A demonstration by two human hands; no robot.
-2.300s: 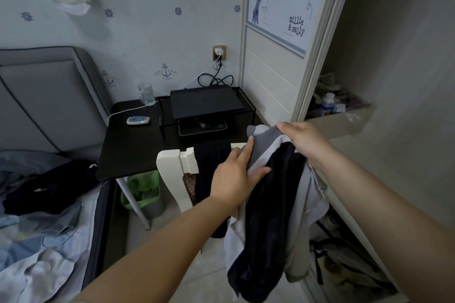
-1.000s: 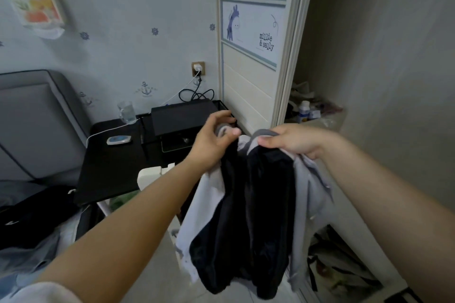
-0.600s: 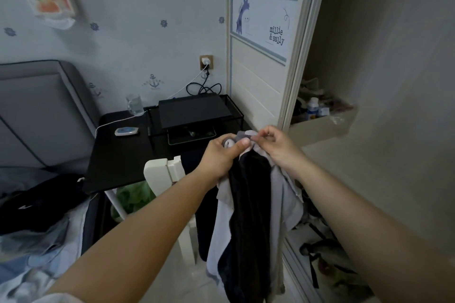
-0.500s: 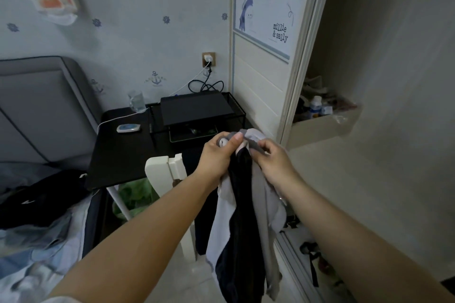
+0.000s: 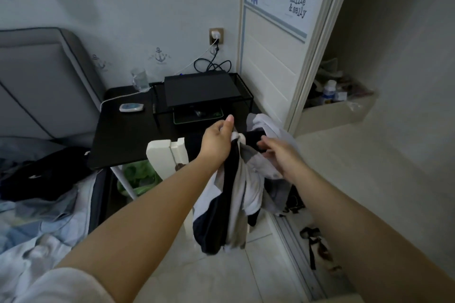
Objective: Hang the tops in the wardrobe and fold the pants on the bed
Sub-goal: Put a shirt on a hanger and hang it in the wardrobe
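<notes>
From the head view, our left hand (image 5: pixel 218 141) grips the bunched top (image 5: pixel 229 194), navy, white and grey, which hangs over the floor beside the white chair (image 5: pixel 163 155). Our right hand (image 5: pixel 280 155) touches its fabric with loosely curled fingers. The wardrobe door (image 5: pixel 278 39) reads "millie & sally".

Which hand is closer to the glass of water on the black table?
Left. The left hand grips the clothes, on the side of the glass. The right hand is farther right, toward the wardrobe.
</notes>
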